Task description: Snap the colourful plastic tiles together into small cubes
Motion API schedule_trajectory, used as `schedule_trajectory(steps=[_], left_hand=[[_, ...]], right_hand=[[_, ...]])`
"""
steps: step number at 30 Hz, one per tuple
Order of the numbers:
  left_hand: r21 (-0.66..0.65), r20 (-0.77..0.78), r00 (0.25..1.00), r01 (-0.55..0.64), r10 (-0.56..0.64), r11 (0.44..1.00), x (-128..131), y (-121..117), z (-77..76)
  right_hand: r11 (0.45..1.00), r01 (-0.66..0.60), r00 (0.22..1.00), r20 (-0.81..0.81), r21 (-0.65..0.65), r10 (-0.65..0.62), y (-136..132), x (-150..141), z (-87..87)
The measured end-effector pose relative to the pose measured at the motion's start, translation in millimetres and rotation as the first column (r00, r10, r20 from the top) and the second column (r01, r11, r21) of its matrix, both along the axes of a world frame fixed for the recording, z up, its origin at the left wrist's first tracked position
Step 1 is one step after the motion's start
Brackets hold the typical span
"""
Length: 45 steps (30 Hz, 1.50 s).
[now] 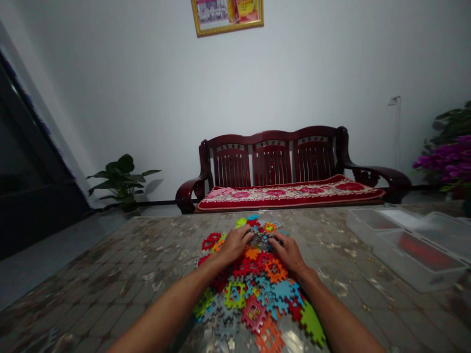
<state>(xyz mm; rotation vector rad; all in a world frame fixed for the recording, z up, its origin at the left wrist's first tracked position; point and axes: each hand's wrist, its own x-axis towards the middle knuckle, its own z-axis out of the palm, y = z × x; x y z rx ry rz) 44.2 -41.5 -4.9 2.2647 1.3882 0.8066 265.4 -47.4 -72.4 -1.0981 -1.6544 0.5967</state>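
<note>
Midway between the fingers [245, 232], pieces [259, 239] (gray)

There are two hands [236, 242] [289, 250], over ten toothed pieces [283, 290], one bench [271, 165] and one picture [230, 12].

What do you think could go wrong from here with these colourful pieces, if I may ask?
The colourful pieces lie heaped and overlapping, so the left hand or right hand might disturb some of them while working around the grey pieces between the two. The large green piece lies close beside the right forearm and could be nudged aside.
</note>
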Motion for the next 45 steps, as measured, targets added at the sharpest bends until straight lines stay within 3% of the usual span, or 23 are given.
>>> schedule_trajectory(steps=[7,12,15,20,23,26,28,30,34,36,37,39,41,45], left_hand=[[-0.102,0.167,0.984,-0.052,0.069,0.993,5,6,-8.4],[-0.112,0.246,0.931,-0.249,0.270,0.962,-10,17,1.8],[-0.097,0.211,0.941,-0.249,0.264,0.964,-19,19,8.1],[-0.108,0.253,0.943,-0.195,0.217,0.975,-27,17,7.8],[-0.135,0.329,0.915,-0.199,0.234,0.971,-41,13,5.3],[-0.108,0.312,0.889,-0.317,0.334,0.942,-71,3,0.9],[-0.059,0.229,0.876,-0.422,0.424,0.905,-97,-8,-5.4],[-0.021,0.117,0.820,-0.561,0.560,0.827,-122,-23,-15.2],[-0.024,-0.161,0.566,-0.821,0.808,0.570,-160,-54,-39.4],[-0.064,-0.262,0.483,-0.872,0.835,0.485,-167,-66,-48.9],[-0.084,-0.300,0.470,-0.880,0.830,0.468,-168,-69,-52.2],[-0.115,-0.341,0.496,-0.865,0.798,0.488,-164,-73,-56.1],[-0.142,-0.323,0.560,-0.826,0.763,0.546,-154,-72,-57.3],[-0.217,-0.092,0.652,-0.751,0.752,0.624,-127,-63,-57.6]], right_hand=[[1.000,-0.023,0.997,-0.072,-0.020,0.022,-1,-2,-0.6],[0.996,0.068,0.970,-0.231,-0.062,-0.081,5,7,-5.0],[0.991,0.093,0.966,-0.234,-0.094,-0.113,9,7,-7.0],[0.996,-0.001,0.986,-0.165,-0.094,-0.014,11,-2,-8.8],[0.995,0.062,0.987,-0.141,-0.082,-0.073,11,4,-12.4],[0.979,0.187,0.973,-0.123,-0.085,-0.197,14,18,-17.5],[0.957,0.273,0.957,-0.071,-0.098,-0.280,16,27,-20.6],[0.934,0.339,0.941,0.031,-0.113,-0.338,17,31,-23.0],[0.908,0.410,0.878,0.307,-0.083,-0.368,14,29,-25.3],[0.908,0.417,0.831,0.422,-0.044,-0.362,11,25,-25.2],[0.913,0.408,0.813,0.465,-0.026,-0.350,9,24,-24.8],[0.931,0.366,0.793,0.524,-0.003,-0.310,7,22,-23.1],[0.948,0.319,0.788,0.556,-0.003,-0.264,5,21,-20.8],[0.959,0.281,0.812,0.544,-0.044,-0.213,4,23,-17.3]])
